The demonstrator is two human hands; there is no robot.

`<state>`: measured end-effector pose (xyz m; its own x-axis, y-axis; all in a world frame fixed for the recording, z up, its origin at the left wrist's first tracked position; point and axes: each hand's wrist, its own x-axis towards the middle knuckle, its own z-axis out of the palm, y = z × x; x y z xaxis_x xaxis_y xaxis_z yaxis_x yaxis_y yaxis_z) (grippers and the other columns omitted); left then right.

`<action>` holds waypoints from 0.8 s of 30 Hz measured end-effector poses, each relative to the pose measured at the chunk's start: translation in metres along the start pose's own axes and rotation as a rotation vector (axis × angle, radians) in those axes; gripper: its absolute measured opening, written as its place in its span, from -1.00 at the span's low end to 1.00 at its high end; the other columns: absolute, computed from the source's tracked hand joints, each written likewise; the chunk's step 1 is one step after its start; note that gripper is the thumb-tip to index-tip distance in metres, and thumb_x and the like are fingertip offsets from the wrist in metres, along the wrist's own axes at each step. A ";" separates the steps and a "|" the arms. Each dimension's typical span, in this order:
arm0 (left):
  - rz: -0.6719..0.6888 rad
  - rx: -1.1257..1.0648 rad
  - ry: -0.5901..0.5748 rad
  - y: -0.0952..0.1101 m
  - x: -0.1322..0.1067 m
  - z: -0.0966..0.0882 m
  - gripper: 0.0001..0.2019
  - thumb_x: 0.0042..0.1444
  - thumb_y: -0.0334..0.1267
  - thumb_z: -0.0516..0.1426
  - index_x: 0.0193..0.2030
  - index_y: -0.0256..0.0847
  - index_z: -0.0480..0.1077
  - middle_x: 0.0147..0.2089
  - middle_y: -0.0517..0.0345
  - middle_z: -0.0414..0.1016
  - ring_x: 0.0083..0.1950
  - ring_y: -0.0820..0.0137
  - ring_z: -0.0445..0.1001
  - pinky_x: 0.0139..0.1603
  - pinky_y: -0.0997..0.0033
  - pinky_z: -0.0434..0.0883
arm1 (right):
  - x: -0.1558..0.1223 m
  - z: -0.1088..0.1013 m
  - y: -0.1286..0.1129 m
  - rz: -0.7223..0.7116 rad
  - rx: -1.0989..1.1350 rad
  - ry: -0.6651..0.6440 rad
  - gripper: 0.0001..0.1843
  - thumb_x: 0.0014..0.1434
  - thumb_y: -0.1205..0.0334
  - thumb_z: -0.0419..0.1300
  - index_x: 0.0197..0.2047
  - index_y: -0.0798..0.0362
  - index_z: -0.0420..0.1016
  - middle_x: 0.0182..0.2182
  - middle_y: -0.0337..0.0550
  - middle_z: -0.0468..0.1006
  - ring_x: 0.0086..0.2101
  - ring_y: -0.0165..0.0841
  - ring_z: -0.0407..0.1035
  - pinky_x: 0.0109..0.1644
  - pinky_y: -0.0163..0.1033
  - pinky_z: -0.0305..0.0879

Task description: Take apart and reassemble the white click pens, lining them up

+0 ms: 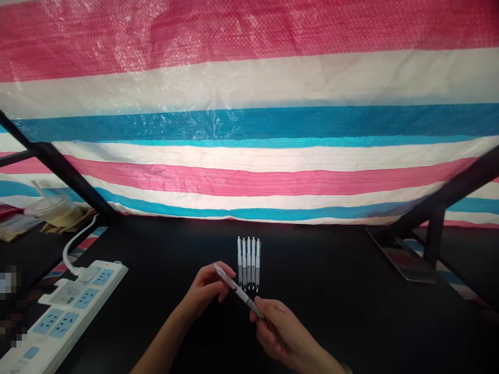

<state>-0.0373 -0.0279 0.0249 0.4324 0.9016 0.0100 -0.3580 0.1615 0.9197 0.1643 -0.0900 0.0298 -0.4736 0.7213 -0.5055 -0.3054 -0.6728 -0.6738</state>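
The person's two bare hands meet just above the near middle of a black bench (296,301). The left hand (206,288) has its fingers curled and pinches the upper end of a white pen (238,291) against the thumb. The right hand (283,330) pinches the pen's lower end between thumb and fingers, so the pen slants across the gap between the hands, held off the bench. Just beyond the hands, a row of five white pens (248,262) lies side by side, nearly touching, tips toward the person; the left hand sits just beside the row's near left corner. Toward the bench's left edge, near the person, lies a white power strip (66,311) with blue socket panels, and a white cable (74,249) curves up from it toward the far left. Beyond that edge, a clear plastic cup (49,208) with a straw stands among wrappers, its contents hard to make out. Near the far right edge rests a dark, glossy slab (401,254), possibly a phone or tablet. Black metal beams (64,176) slant up on both sides, in front of a pink, white and blue striped tarp (249,124) that fills the background.
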 end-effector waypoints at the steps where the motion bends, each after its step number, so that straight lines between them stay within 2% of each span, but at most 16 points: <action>1: -0.014 0.030 0.033 0.001 0.000 0.000 -0.75 0.01 -0.12 0.26 -0.29 -0.29 0.53 -0.63 0.25 0.33 -0.60 0.53 0.24 -0.53 0.49 0.15 | 0.000 0.000 0.001 0.001 0.010 -0.001 -0.46 0.04 -0.29 0.17 -0.42 0.11 0.37 -0.84 -0.50 0.16 -0.82 -0.64 -0.12 -0.74 -0.44 -0.28; 4: -0.060 0.145 0.117 0.001 -0.001 -0.001 -0.76 0.05 -0.12 0.24 -0.37 -0.30 0.52 -0.63 0.19 0.39 -0.60 0.50 0.29 -0.56 0.51 0.18 | 0.002 0.000 0.005 0.003 0.017 0.001 -0.47 0.05 -0.25 0.18 -0.43 0.13 0.39 -0.82 -0.48 0.18 -0.81 -0.65 -0.09 -0.73 -0.44 -0.26; 10: -0.076 0.218 0.142 0.001 0.002 -0.005 -0.75 0.02 -0.12 0.27 -0.47 -0.29 0.47 -0.67 0.20 0.40 -0.66 0.50 0.30 -0.62 0.52 0.18 | 0.006 0.004 0.011 -0.076 -0.048 0.099 -0.57 -0.11 0.01 0.42 -0.48 0.08 0.27 -0.73 -0.35 0.40 -0.77 -0.60 0.16 -0.76 -0.48 -0.19; 13: -0.065 0.202 0.145 0.001 0.004 -0.006 -0.74 0.02 -0.10 0.26 -0.42 -0.30 0.50 -0.61 0.16 0.45 -0.62 0.48 0.34 -0.57 0.49 0.24 | 0.005 0.005 0.010 -0.068 -0.048 0.081 -0.56 -0.06 -0.08 0.36 -0.37 0.11 0.35 -0.66 -0.27 0.48 -0.73 -0.53 0.28 -0.74 -0.49 -0.03; 16: -0.056 0.178 0.155 0.002 0.005 -0.006 -0.74 0.04 -0.10 0.24 -0.42 -0.30 0.50 -0.60 0.17 0.44 -0.61 0.49 0.33 -0.53 0.48 0.24 | 0.003 0.005 0.009 0.023 -0.009 0.020 -0.44 0.07 -0.26 0.15 -0.28 0.16 0.41 -0.64 -0.20 0.49 -0.72 -0.48 0.32 -0.73 -0.46 0.04; 18: -0.056 0.169 0.160 0.002 0.005 -0.006 -0.75 0.04 -0.11 0.24 -0.42 -0.30 0.51 -0.62 0.18 0.42 -0.61 0.48 0.33 -0.53 0.48 0.23 | 0.003 0.005 0.009 0.038 0.009 0.015 -0.47 0.10 -0.24 0.13 -0.35 0.15 0.39 -0.68 -0.24 0.45 -0.73 -0.52 0.28 -0.73 -0.47 0.03; 21: -0.057 0.161 0.171 0.002 0.005 -0.006 -0.77 0.03 -0.13 0.24 -0.42 -0.30 0.51 -0.63 0.17 0.42 -0.61 0.47 0.31 -0.52 0.46 0.22 | 0.003 0.004 0.009 0.007 0.010 0.032 -0.58 0.04 -0.12 0.27 -0.34 0.10 0.35 -0.59 -0.27 0.49 -0.70 -0.53 0.31 -0.70 -0.49 0.05; 24: -0.048 0.154 0.182 0.002 0.005 -0.006 -0.77 0.04 -0.13 0.23 -0.43 -0.29 0.51 -0.65 0.20 0.39 -0.61 0.47 0.29 -0.49 0.44 0.23 | 0.004 0.003 0.009 0.048 0.012 0.029 -0.49 0.11 -0.24 0.11 -0.33 0.11 0.35 -0.57 -0.19 0.51 -0.69 -0.47 0.35 -0.72 -0.46 0.02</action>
<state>-0.0407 -0.0208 0.0245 0.2845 0.9541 -0.0936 -0.2045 0.1558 0.9664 0.1573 -0.0932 0.0234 -0.4640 0.6924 -0.5525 -0.2929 -0.7086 -0.6420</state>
